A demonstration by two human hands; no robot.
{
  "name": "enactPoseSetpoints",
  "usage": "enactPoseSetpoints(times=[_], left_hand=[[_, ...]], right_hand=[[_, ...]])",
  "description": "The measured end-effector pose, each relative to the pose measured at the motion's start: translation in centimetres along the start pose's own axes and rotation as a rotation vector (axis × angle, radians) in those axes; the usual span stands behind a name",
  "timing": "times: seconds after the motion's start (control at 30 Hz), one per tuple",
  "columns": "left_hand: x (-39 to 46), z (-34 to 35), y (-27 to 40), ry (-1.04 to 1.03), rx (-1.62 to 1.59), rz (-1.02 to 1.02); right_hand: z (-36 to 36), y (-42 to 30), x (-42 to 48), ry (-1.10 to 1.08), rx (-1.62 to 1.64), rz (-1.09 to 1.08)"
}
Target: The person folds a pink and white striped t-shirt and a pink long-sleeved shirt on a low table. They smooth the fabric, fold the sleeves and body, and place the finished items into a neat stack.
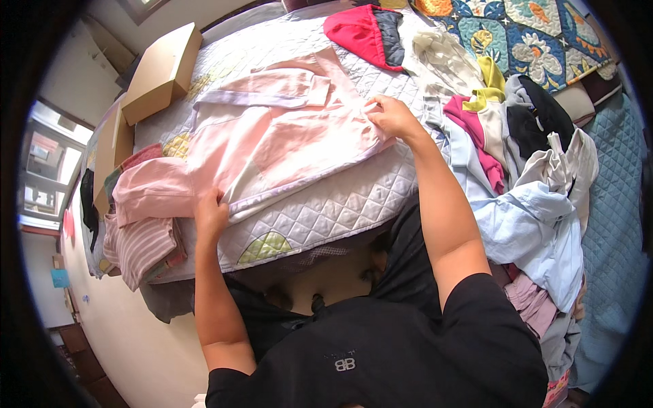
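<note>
A light pink long-sleeved garment (306,145) lies spread on a white quilted bedspread (326,224). One sleeve is laid across its upper part, and its edge nearest me shows a pale lilac trim. My left hand (211,211) grips the near edge at the left, close to where the other sleeve stretches out over folded clothes. At the right end, my right hand (390,116) pinches the fabric between thumb and fingers. Beneath that outstretched sleeve is a folded pink-and-white striped garment (140,247), lying at the bed's left corner.
Cardboard boxes (163,71) stand at the bed's far left. A red item with a grey quilted lining (357,35) lies at the back. Heaped clothes, including a light blue shirt (530,219), cover the right side beside a patterned quilt (515,41) and a blue quilted cover (612,229).
</note>
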State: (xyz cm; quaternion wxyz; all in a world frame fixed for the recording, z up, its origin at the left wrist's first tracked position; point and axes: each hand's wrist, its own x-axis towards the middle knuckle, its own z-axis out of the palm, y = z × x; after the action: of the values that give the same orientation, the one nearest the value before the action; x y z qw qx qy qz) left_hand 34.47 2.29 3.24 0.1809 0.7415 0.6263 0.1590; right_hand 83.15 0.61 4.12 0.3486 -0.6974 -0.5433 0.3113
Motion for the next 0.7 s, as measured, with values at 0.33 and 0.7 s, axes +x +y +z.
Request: enactPoseSetpoints(times=[0.33, 0.7], left_hand=[[-1.6, -0.6, -0.3, -0.061, 0.056, -0.052], [-0.8, 1.6, 2.8, 0.162, -0.029, 0.220]], right_hand=[[0.2, -2.0, -1.1, 0.015, -0.368, 0.096], [0.9, -1.4, -0.5, 0.078, -0.041, -0.108]])
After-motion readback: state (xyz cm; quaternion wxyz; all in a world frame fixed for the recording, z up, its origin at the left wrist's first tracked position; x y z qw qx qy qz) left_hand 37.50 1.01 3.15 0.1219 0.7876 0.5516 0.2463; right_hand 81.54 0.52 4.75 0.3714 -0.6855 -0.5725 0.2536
